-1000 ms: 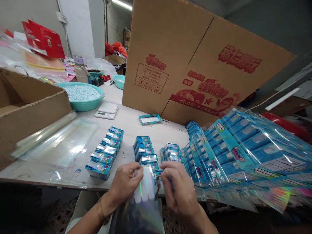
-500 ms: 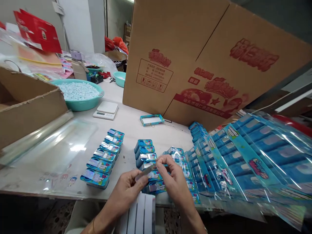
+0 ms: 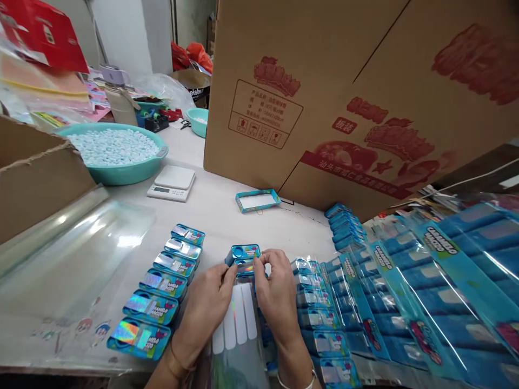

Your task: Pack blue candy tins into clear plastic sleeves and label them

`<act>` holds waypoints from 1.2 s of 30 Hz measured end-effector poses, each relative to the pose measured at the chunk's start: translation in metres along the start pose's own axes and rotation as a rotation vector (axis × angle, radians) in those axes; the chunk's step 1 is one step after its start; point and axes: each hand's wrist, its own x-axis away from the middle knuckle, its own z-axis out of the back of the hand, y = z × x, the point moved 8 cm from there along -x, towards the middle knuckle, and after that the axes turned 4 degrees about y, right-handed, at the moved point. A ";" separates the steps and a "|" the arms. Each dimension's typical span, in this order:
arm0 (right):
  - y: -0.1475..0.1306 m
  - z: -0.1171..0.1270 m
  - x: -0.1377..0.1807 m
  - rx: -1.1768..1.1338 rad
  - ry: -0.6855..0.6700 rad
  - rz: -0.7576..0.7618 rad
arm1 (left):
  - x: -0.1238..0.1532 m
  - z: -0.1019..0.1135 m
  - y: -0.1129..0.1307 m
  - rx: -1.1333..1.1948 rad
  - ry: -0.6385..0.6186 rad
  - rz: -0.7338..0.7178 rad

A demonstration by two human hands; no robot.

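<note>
Pinching a sticker [image 3: 246,268] over the middle tins [image 3: 243,253], both hands [image 3: 243,302] sit near the surface [image 3: 227,210] edge; open room lies beyond.

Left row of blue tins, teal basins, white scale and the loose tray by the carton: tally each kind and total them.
Blue tins in the left row: 6
Teal basins: 2
White scale: 1
Loose blue-rimmed tray: 1
Total: 10
The middle row is partly hidden behind the hands, so it is left out.
</note>
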 end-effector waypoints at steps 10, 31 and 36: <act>0.020 -0.024 -0.002 0.025 -0.098 -0.116 | -0.015 -0.009 -0.012 -0.012 -0.054 0.059; 0.018 -0.033 -0.001 0.178 -0.020 0.000 | -0.021 -0.037 -0.037 0.062 -0.058 0.057; 0.018 -0.035 -0.003 0.024 -0.006 -0.018 | -0.010 -0.032 -0.046 -0.052 0.012 0.051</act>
